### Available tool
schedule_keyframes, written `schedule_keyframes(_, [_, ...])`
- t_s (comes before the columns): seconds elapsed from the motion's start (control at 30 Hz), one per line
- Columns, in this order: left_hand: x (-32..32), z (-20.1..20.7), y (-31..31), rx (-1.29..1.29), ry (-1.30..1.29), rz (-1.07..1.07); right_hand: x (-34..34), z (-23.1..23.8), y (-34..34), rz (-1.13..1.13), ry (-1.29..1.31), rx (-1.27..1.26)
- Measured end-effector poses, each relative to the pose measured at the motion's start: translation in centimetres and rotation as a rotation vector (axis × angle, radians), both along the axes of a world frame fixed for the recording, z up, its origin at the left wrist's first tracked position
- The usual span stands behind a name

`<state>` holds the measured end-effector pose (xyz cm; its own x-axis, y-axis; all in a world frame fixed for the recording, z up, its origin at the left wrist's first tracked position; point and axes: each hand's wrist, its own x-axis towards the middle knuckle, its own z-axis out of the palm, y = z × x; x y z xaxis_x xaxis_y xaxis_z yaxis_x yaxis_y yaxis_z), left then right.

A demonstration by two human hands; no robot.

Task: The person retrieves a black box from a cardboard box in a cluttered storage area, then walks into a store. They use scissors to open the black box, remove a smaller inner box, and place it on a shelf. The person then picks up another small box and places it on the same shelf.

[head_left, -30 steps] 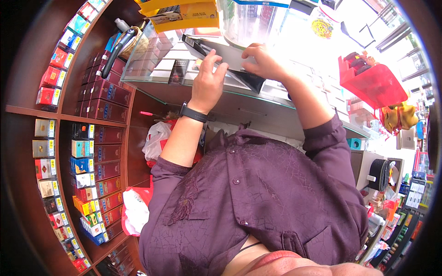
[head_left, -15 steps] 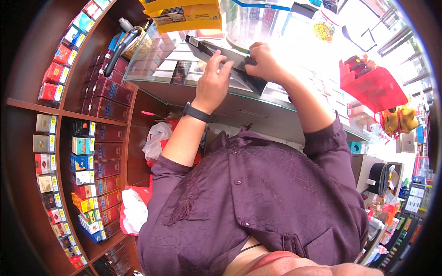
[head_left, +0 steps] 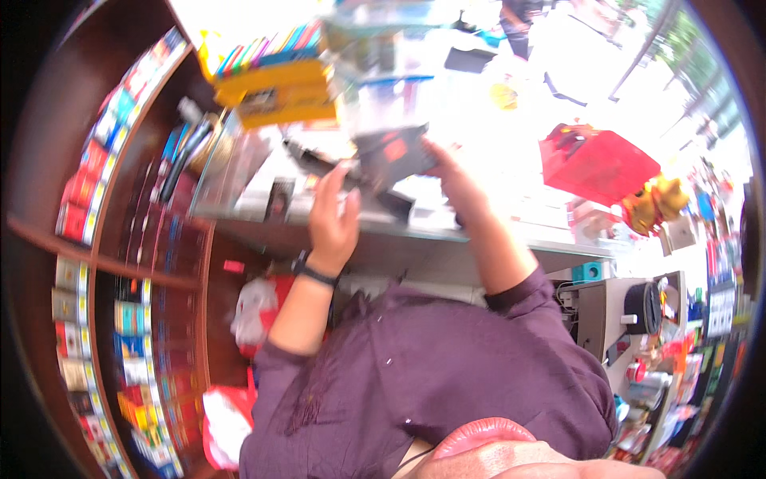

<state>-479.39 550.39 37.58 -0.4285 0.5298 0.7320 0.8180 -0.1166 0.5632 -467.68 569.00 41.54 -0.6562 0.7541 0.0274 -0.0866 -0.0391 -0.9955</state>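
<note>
Above the glass counter [head_left: 511,239], my right hand [head_left: 459,182] grips a flat black box [head_left: 395,156] with a small reddish mark on its face, blurred by motion. Fingers apart, my left hand [head_left: 333,223] is raised at the near left of that box; it seems to hold nothing, and blur hides whether its fingertips touch anything. Dark open packaging [head_left: 391,205] lies under the box, between my hands. Another dark, thin flap [head_left: 307,157] shows beyond my left fingers. A small black pack [head_left: 279,198] stands left of my left wrist.
A yellow display box [head_left: 279,94] and a clear container [head_left: 391,104] stand at the back of the counter. To the right are a red bin [head_left: 598,164] and a golden figurine [head_left: 658,203]. Shelves of small packs [head_left: 84,195] line the left side. Bags [head_left: 255,311] hang below.
My right hand has lifted the black box, turning its marked face into view. My left hand has shifted left, fingers still spread. The whole view has tilted and moved.
</note>
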Motion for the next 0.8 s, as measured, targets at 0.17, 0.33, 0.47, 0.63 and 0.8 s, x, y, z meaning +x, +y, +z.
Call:
schedule_keyframes(0.17, [3.1, 2.4, -0.4, 0.264, -0.634, -0.442, 1.0, 0.8, -3.3, 0.422, 0.322, -0.118])
schedule_keyframes(0.33, [4.8, 3.4, -0.8, 0.258, -0.916, -0.410, -0.5, 1.5, -6.3, 0.238, 0.395, 0.073])
schedule_keyframes(0.47, [4.6, 3.8, -2.3, 0.220, -1.153, -0.490, 0.2, 2.0, -6.9, 0.195, 0.455, 0.348])
schedule_keyframes(0.63, [3.5, 4.7, -5.4, 0.181, -1.146, -0.426, 1.6, 3.4, -6.4, 0.517, 0.287, 1.019])
schedule_keyframes(0.8, [3.6, 4.6, -7.7, 0.130, -1.129, -0.320, 1.2, 2.8, -7.2, 0.584, 0.266, 1.146])
